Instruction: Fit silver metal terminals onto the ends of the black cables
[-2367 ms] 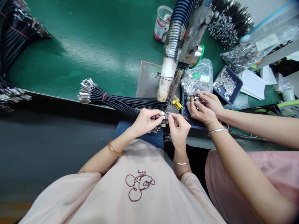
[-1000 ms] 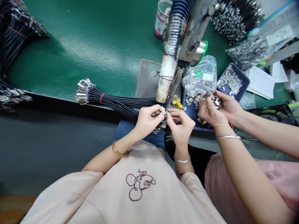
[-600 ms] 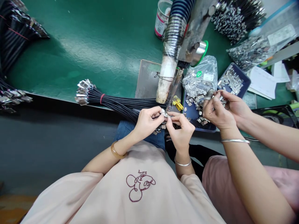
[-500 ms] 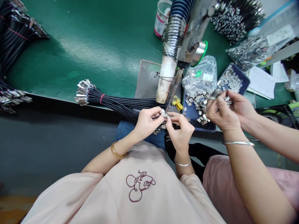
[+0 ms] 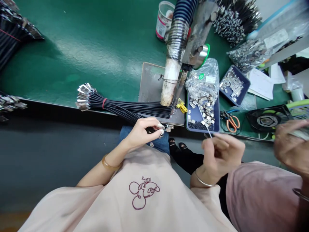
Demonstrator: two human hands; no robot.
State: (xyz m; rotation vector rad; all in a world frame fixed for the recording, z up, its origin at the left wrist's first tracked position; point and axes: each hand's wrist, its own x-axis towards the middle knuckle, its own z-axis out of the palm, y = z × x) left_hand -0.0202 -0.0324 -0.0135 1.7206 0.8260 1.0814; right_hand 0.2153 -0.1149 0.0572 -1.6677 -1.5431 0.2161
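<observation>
My left hand pinches a black cable with a metal connector on its end, just below the table's front edge. My right hand, blurred, has its fingers closed on a thin pale stick-like tool; its exact kind I cannot make out. The tool's far end points into a blue tray of loose metal connector shells. A bundle of black cables, tied with a red band, lies left of the tray. Its right end rests on a grey plate.
A fume hose and a metal arm hang over the plate. Yellow clips, a second blue tray, orange-handled pliers and a black fan are around. A co-worker's hand is at far right.
My right hand has left the connector beside my left hand and moved right, now with the thin tool. The co-worker's hands have drawn away from the tray to the right.
</observation>
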